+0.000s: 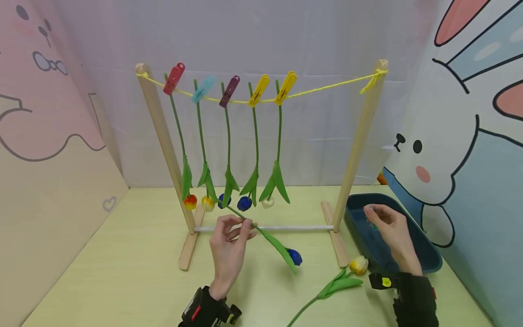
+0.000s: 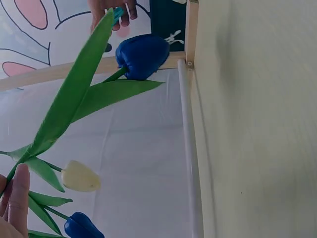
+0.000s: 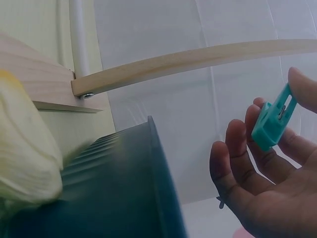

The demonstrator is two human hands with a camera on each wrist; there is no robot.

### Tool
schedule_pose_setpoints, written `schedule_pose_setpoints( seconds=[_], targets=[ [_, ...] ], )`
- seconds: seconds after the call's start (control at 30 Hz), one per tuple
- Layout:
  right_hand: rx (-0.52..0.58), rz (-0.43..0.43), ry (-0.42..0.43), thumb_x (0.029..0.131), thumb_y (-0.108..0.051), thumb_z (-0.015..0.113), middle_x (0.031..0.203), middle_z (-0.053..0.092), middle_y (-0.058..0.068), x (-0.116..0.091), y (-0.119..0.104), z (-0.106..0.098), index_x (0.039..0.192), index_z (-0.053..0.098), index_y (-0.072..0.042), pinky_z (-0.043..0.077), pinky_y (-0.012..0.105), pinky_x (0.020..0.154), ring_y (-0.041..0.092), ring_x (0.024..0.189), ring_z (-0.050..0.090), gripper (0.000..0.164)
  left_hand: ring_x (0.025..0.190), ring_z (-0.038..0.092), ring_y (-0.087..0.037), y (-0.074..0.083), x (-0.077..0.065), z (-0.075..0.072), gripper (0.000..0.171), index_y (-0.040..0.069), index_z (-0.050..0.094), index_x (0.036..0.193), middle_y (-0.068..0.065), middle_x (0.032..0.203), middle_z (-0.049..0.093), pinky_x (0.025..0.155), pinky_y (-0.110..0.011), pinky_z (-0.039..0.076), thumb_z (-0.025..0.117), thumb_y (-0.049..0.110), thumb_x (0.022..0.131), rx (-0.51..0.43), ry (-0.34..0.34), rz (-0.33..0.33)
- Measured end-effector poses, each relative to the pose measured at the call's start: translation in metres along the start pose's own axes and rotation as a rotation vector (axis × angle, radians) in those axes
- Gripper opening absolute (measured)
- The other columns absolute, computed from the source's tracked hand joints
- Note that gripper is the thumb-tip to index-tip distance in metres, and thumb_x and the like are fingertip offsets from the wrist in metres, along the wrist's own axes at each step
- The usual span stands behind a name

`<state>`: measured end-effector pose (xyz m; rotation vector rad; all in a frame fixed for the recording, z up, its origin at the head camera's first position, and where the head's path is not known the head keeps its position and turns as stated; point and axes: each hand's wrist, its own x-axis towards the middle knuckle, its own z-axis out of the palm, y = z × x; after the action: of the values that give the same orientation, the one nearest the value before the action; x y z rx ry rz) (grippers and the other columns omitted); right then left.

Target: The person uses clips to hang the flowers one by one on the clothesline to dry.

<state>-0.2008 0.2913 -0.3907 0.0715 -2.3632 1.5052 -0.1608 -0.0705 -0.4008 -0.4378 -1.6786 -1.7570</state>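
My left hand (image 1: 230, 247) pinches the green stem of a blue artificial tulip (image 1: 294, 257), whose bloom points down and to the right. Above the dark bin, my right hand (image 1: 390, 231) holds a teal clothespin (image 3: 274, 119) between thumb and fingers. Several tulips hang upside down from a yellow string (image 1: 327, 87) ahead of the left hand. Their clips are a red clothespin (image 1: 174, 78), a light blue clothespin (image 1: 203, 89), a purple clothespin (image 1: 229, 91) and two yellow clothespins (image 1: 259, 91). A yellow-white tulip (image 1: 358, 265) lies on the table between the hands.
Wooden posts (image 1: 361, 141) on flat feet carry the string, joined low by a white rod (image 1: 294, 228). The dark blue bin (image 1: 354, 200) stands at the right, beside the rack's right foot. Cartoon panels (image 1: 445, 181) flank the table (image 1: 122, 272).
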Motion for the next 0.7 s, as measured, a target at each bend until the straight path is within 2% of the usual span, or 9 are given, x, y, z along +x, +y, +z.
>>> schedule_pose_setpoints(
  seconds=[0.1,0.23,0.37,0.53,0.6,0.7],
  targets=[
    [0.003,-0.004,-0.005,0.102,-0.026,0.060,0.087,0.065,-0.021,0.000,-0.002,0.000,0.117,0.065,0.001,0.052,0.016,0.071,0.004,0.080,0.061,0.031,0.080,0.076,-0.006,0.003,0.003,-0.001,0.024,-0.016,0.046,0.103,-0.028,0.092,0.068,0.067,-0.032,0.062,0.065,-0.009,0.092,-0.037,0.002,-0.014],
    [0.010,0.004,-0.003,0.102,-0.027,0.060,0.087,0.064,-0.022,-0.001,-0.005,0.001,0.116,0.065,-0.002,0.052,0.016,0.072,0.004,0.081,0.061,0.029,0.078,0.075,-0.004,0.005,0.007,-0.005,0.031,-0.016,0.044,0.111,-0.011,0.092,0.072,0.066,-0.032,0.063,0.066,-0.009,0.091,-0.064,0.025,-0.050],
    [0.025,0.006,0.024,0.102,-0.026,0.060,0.085,0.061,-0.023,-0.001,-0.008,0.004,0.116,0.065,-0.002,0.052,0.017,0.072,0.003,0.080,0.060,0.028,0.079,0.076,-0.006,0.006,0.010,-0.006,0.034,-0.015,0.047,0.117,-0.001,0.094,0.075,0.066,-0.031,0.063,0.067,-0.007,0.091,-0.079,0.028,-0.067],
    [0.053,0.010,0.105,0.103,-0.026,0.059,0.089,0.059,-0.026,0.002,-0.012,0.008,0.118,0.064,0.000,0.047,0.014,0.072,-0.003,0.082,0.056,0.031,0.084,0.076,-0.008,0.006,0.012,-0.003,0.029,-0.013,0.054,0.118,0.007,0.099,0.075,0.067,-0.038,0.062,0.067,-0.002,0.093,-0.090,-0.020,-0.064],
    [0.073,0.020,0.152,0.102,-0.025,0.060,0.088,0.058,-0.026,0.003,-0.014,0.009,0.116,0.064,0.001,0.044,0.013,0.070,-0.002,0.081,0.054,0.029,0.085,0.076,-0.008,0.007,0.013,0.000,0.027,-0.012,0.057,0.116,0.004,0.101,0.076,0.066,-0.038,0.062,0.067,-0.001,0.093,-0.092,-0.035,-0.068],
    [0.095,0.031,0.209,0.101,-0.022,0.062,0.083,0.056,-0.022,0.006,-0.018,0.011,0.109,0.065,-0.003,0.041,0.014,0.067,0.000,0.077,0.051,0.021,0.086,0.075,-0.006,0.008,0.014,0.004,0.025,-0.011,0.060,0.116,-0.015,0.102,0.075,0.064,-0.035,0.062,0.067,-0.001,0.093,-0.082,-0.054,-0.068]
  ],
)
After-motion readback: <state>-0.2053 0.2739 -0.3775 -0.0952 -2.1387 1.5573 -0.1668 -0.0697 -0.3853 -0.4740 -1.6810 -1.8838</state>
